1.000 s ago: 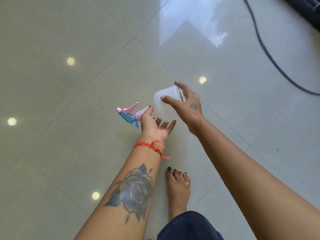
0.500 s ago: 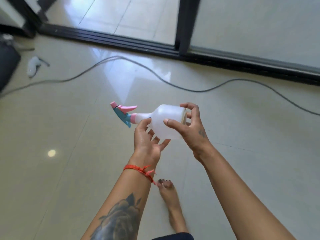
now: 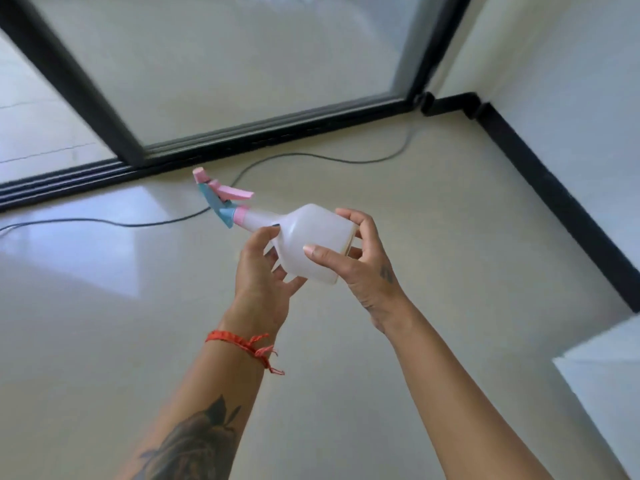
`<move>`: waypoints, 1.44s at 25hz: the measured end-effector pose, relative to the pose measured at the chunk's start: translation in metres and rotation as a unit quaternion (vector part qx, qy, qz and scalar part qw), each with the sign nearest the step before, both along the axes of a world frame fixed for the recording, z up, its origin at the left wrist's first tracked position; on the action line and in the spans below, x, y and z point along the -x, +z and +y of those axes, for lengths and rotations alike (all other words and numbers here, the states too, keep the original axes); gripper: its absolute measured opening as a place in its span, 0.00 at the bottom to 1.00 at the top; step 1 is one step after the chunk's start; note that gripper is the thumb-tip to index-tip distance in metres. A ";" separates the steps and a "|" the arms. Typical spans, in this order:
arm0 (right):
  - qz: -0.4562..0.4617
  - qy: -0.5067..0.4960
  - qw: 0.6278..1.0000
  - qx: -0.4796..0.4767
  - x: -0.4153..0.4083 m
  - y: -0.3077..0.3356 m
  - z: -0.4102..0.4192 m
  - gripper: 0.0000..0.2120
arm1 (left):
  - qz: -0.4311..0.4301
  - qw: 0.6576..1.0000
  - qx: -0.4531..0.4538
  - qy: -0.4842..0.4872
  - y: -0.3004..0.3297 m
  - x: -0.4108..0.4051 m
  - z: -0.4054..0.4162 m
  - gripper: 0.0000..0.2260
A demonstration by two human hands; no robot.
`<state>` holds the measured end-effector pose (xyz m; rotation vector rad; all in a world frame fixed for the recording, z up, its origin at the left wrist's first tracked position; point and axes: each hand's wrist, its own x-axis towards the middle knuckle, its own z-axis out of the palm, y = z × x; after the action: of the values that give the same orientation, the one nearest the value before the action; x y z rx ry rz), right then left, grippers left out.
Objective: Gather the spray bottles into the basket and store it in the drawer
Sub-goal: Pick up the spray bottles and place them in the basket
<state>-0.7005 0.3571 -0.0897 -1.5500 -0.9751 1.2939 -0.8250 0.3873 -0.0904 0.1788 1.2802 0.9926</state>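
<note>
Holding the spray bottle point(image 3: 313, 242) sideways in mid-air above the floor point(image 3: 433, 209), both hands share the load; the left hand point(image 3: 261, 277) curls its grip round the shoulder and neck end, thumb on top, fingers beneath; the right hand point(image 3: 363, 268) pinches the base end, thumb on the near wall, fingers over the far edge. Outboard of the left grip, the pink-and-blue trigger head point(image 3: 221, 199) points away, probably to keep the nozzle clear of the body. A cable point(image 3: 311, 154) lies on the floor beyond the grips. No basket or drawer is in view; judged stage: carrying.
</note>
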 end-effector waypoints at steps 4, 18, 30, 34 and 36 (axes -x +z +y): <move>0.016 -0.069 0.997 -0.013 -0.106 0.007 -0.043 0.31 | 0.026 0.995 -0.035 -0.089 0.011 -0.109 -0.020 0.04; -0.008 -0.346 0.936 -0.060 -0.436 0.057 -0.271 0.32 | 0.014 0.874 -0.177 -0.452 0.077 -0.496 -0.174 0.14; -0.053 -0.515 0.853 -0.067 -0.521 0.049 -0.409 0.35 | -0.004 0.678 -0.278 -0.681 0.084 -0.645 -0.291 0.14; -0.134 -0.556 0.820 -0.025 -0.534 0.046 -0.426 0.36 | -0.026 0.600 -0.338 -0.724 0.082 -0.675 -0.305 0.16; -0.195 -0.570 0.798 0.009 -0.539 0.043 -0.430 0.37 | -0.029 0.545 -0.374 -0.750 0.081 -0.688 -0.310 0.16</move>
<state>-0.1613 -0.0727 -0.0470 -1.9449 -0.0892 0.1150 -0.1373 0.0769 -0.0093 1.5995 0.1478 -0.1273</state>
